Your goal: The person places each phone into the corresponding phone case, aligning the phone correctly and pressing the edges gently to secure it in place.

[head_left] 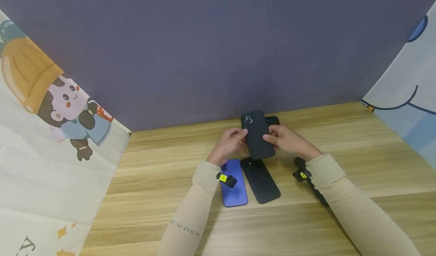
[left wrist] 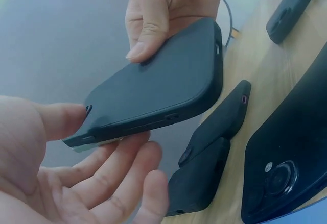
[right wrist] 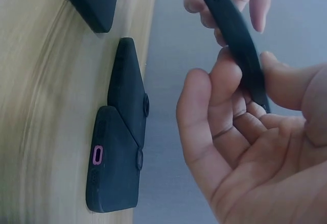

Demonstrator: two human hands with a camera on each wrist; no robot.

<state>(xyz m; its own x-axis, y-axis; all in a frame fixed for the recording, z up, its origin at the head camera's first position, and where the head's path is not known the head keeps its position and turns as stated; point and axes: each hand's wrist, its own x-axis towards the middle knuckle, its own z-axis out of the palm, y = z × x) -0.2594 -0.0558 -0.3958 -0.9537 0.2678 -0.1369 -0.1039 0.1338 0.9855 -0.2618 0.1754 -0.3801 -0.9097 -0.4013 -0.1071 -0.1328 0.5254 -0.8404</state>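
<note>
Both hands hold a phone in a matte black case (head_left: 259, 137), tilted up above the table, its camera lenses at the upper left. My left hand (head_left: 231, 144) pinches its left edge; in the left wrist view the thumb lies on the back by a corner, with fingers (left wrist: 110, 170) beneath. My right hand (head_left: 286, 140) grips the opposite edge, thumb on the back and fingers curled behind, as the right wrist view shows. Below the held phone lie a blue-purple phone (head_left: 235, 188), under the left wrist, and a black phone (head_left: 261, 182).
Behind the held phone, another black phone (head_left: 273, 120) lies partly hidden. The right wrist view shows two overlapping black phones (right wrist: 115, 157), one with a pink-rimmed port. A further dark phone (left wrist: 291, 9) is at the upper right. A grey-purple panel (head_left: 218, 51) backs the wooden table (head_left: 153, 195).
</note>
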